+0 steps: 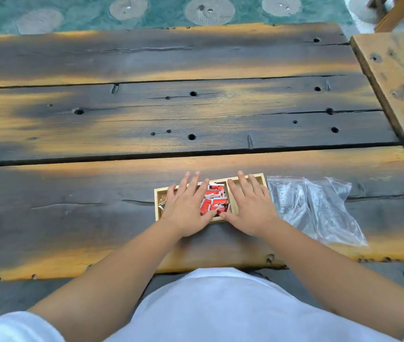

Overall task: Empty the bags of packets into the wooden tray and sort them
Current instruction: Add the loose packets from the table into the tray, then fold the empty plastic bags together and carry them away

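Note:
A small wooden tray (pixel 157 193) with compartments lies near the table's front edge. Red packets (pixel 217 202) fill its middle compartment. My left hand (pixel 187 206) lies flat over the tray's left part, fingers spread, hiding most of what is in there; a bit of pale packet shows at its left side. My right hand (pixel 249 204) lies flat over the right compartment, fingers apart. Both thumbs meet at the tray's near rim by the red packets. Two clear zip bags (pixel 319 208) with red seal strips lie flat and empty to the right of the tray.
The table (pixel 146 114) is dark, weathered planks with holes and gaps. A lighter wooden bench plank (pixel 398 80) runs along the right edge. A teal patterned floor covering (pixel 85 13) lies beyond the far edge. My white shirt fills the bottom of the view.

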Tool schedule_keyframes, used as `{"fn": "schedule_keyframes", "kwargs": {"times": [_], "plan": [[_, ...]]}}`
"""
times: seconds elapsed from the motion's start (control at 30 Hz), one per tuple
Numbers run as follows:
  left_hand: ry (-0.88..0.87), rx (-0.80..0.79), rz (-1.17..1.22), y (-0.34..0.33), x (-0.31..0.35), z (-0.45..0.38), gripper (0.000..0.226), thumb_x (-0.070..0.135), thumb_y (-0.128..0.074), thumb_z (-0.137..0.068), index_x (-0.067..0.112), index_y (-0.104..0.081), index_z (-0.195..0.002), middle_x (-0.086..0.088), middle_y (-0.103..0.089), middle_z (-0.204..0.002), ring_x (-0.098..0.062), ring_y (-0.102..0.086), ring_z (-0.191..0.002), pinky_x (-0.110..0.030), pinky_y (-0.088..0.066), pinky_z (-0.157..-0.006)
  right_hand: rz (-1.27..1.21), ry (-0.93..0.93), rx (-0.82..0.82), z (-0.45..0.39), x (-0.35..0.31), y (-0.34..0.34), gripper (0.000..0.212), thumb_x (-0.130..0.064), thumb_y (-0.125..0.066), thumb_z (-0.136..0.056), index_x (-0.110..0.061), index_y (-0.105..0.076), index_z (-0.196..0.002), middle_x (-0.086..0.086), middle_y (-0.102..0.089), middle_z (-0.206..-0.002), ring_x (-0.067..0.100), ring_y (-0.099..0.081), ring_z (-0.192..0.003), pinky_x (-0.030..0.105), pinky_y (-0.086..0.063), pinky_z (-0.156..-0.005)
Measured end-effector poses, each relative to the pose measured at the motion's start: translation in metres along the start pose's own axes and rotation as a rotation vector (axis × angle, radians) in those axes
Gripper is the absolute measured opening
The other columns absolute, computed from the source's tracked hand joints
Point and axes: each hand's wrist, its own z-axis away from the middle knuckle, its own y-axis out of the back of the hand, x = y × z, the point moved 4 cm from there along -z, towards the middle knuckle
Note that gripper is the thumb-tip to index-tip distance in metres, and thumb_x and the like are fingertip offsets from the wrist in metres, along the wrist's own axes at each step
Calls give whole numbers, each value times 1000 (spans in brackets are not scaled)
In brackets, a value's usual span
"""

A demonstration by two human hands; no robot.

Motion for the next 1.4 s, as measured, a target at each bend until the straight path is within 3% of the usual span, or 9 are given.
{"fn": "schedule_keyframes", "kwargs": {"times": [0.17, 0.47, 0.83, 1.17, 1.4], "plan": [[-53, 3, -72, 14, -8, 19, 92, 78, -29, -80, 32, 1, -153, -2, 8, -165, -26, 15, -150, -59, -1, -116, -27, -130, -26, 27, -5, 4, 101, -85, -35, -74, -34, 0, -155, 0, 16, -165, 33, 14, -151, 55, -4, -120], [-145, 12, -70, 19, 3, 21, 89, 79, -23, -81, 32, -2, -154, -2, 5, -165, -27, 9, -151, -60, -3, -116, -41, -251, -24, 61, -9, 4, 100, -84, -34, -76, -33, -1, -155, 2, 13, -165, 33, 12, -151, 56, -4, -120], [-465, -99, -198, 0, 107, 0, 82, 69, -31, -86, 30, -6, -153, -1, -3, -165, -25, 5, -151, -58, -3, -118, -96, -349, -115, 99, 91, -4, 89, -75, -40, -84, -37, -2, -155, 2, 13, -165, 29, 10, -152, 52, -7, -120], [-463, -210, -153, -51, 254, -43, 77, 60, -35, -91, 21, -13, -154, -3, -5, -165, -23, 0, -151, -52, -9, -118, -48, -171, -146, 74, 243, -14, 80, -62, -42, -91, -25, -10, -155, 2, -2, -166, 24, 0, -152, 47, -13, -121], [-457, -391, -216, -107, 332, -48, 87, 62, -36, -91, 14, -1, -155, -8, 5, -164, -26, 5, -151, -55, -2, -119, 201, 187, -329, 36, 313, -28, 75, -60, -31, -96, -30, 2, -155, -1, 10, -166, 23, 7, -152, 50, -8, -121]]}}
